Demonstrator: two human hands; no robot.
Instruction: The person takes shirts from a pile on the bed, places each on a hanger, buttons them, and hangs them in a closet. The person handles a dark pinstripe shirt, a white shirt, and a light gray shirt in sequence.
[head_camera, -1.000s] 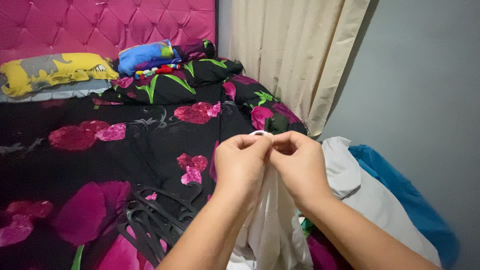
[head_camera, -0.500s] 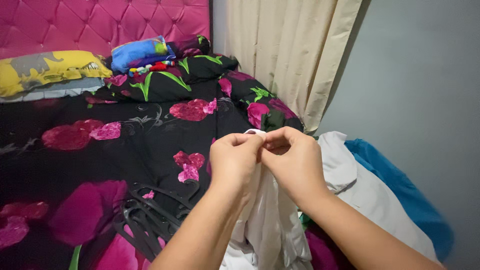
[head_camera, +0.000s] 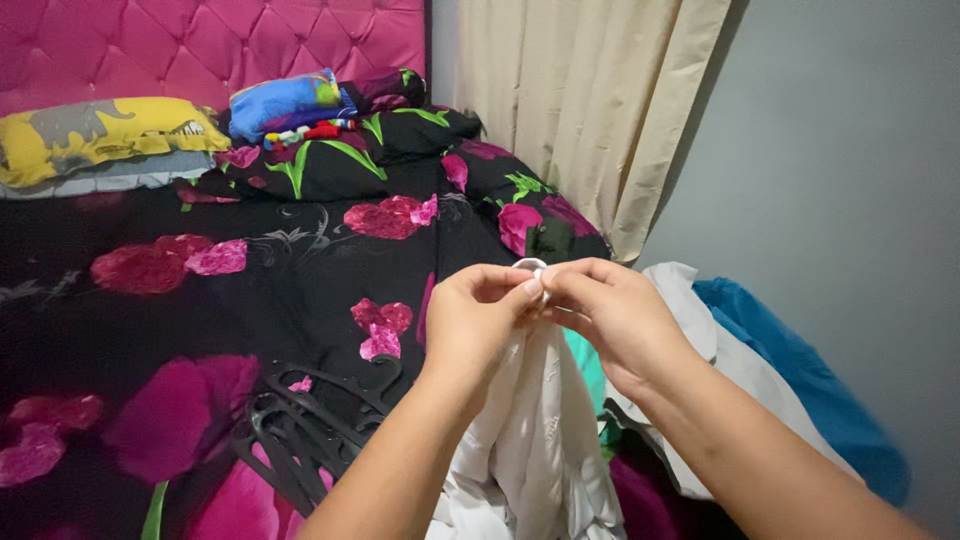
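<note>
My left hand (head_camera: 478, 318) and my right hand (head_camera: 607, 310) meet in front of me, fingertips pinched together on the top of a white garment (head_camera: 528, 430). A small pale ring-shaped part (head_camera: 529, 266) shows just above the fingertips. The garment hangs down from both hands over the edge of the bed. Black plastic hangers (head_camera: 300, 428) lie on the bedspread to the left of my left forearm.
The bed has a black bedspread with pink flowers (head_camera: 250, 270) and a pink tufted headboard (head_camera: 200, 45). A yellow pillow (head_camera: 95, 135) and folded blue cloth (head_camera: 285, 100) lie at its head. White (head_camera: 720, 350) and blue clothes (head_camera: 800, 380) are piled right, by the beige curtain (head_camera: 590, 110) and grey wall.
Both hands stay pinched on the garment's top in nearly the same spot; the camera view has shifted slightly.
</note>
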